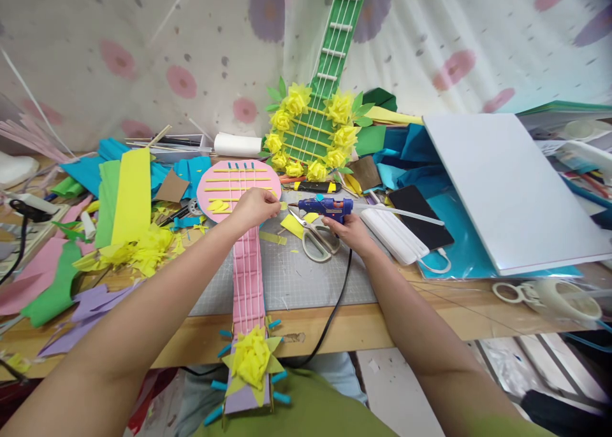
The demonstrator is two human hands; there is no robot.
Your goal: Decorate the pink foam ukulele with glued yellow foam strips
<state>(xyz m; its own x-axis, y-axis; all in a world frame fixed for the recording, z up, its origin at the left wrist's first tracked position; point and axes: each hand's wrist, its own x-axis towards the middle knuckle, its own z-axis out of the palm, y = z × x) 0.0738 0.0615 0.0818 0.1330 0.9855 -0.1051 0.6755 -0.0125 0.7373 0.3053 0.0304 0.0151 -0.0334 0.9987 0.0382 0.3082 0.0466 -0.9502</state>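
Note:
My right hand (352, 232) is wrapped round the handle of a blue hot glue gun (329, 207), its nozzle aimed left. Close to the nozzle tip, my left hand (258, 206) pinches a small yellow paper piece (284, 206) at its fingertips. Under my left hand lies a pink paper guitar (247, 271), with white strings, yellow strips and several yellow petals on its round body. Its neck reaches toward me and ends in a yellow paper flower (252, 358) with blue pegs. Scissors (319, 241) lie below the glue gun, beside yellow paper (292, 225).
A green paper guitar (308, 134) ringed with yellow flowers leans at the back. Crepe paper scraps (143, 249) crowd the left. On the right are a white power strip (394, 235), a dark phone-like slab (421, 215), a white board (511, 188) and tape rolls (568, 299). The glue gun's cord (337, 303) crosses the cutting mat (296, 290).

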